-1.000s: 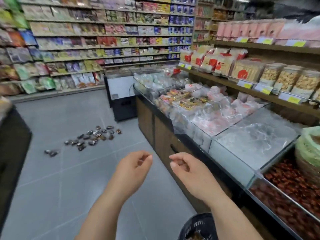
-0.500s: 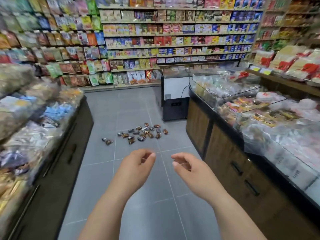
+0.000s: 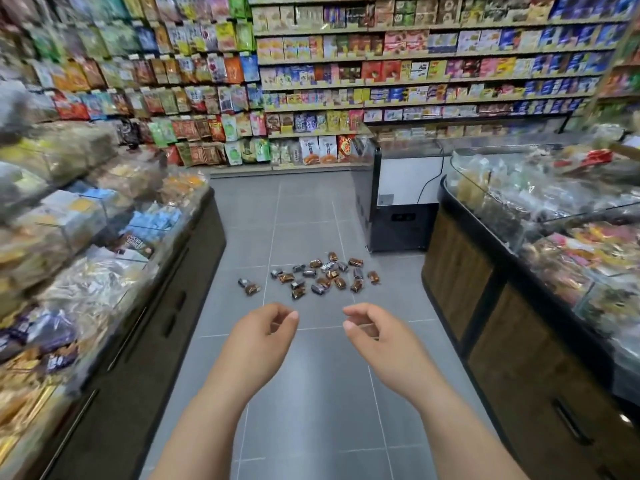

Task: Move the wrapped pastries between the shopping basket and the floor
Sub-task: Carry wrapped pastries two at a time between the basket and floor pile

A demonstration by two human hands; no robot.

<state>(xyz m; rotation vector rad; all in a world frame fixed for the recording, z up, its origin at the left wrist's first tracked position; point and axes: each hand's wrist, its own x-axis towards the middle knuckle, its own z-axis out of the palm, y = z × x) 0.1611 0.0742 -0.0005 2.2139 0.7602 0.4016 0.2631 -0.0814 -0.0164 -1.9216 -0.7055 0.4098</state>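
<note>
Far wall: shelving (image 3: 415,64) runs the full width, flat tiers packed with glossy pouches on the left and rectangular boxes on the right.

Floor (image 3: 311,410): large grey matte square tiles with thin pale grout lines, forming an aisle between two counters.

Left desk (image 3: 156,341): dark smooth front with long bar handles. Its top holds clear-walled bins heaped with crinkled packets, blurred in this view.

Right desk (image 3: 502,341): wood-grain panels in a black frame with black recessed handles. Clear curved guards stand over heaps of wrapped goods.

Chest freezer (image 3: 398,209): boxy, with a white side, a black base and a glass lid. It stands at the far end of the right desk, and a black cord hangs down its side.

Left hand (image 3: 266,327) and right hand (image 3: 374,327): both are bare and held out over the near floor, a little apart. Fingers are loosely curled with thumbs near the fingertips, and neither holds anything.

Wrapped pastries (image 3: 322,275): small oblong pieces in shiny brown, orange and silver film. They lie scattered on the floor mid-aisle, beyond the hands and near the freezer. Two lie apart at the left edge of the scatter.
</note>
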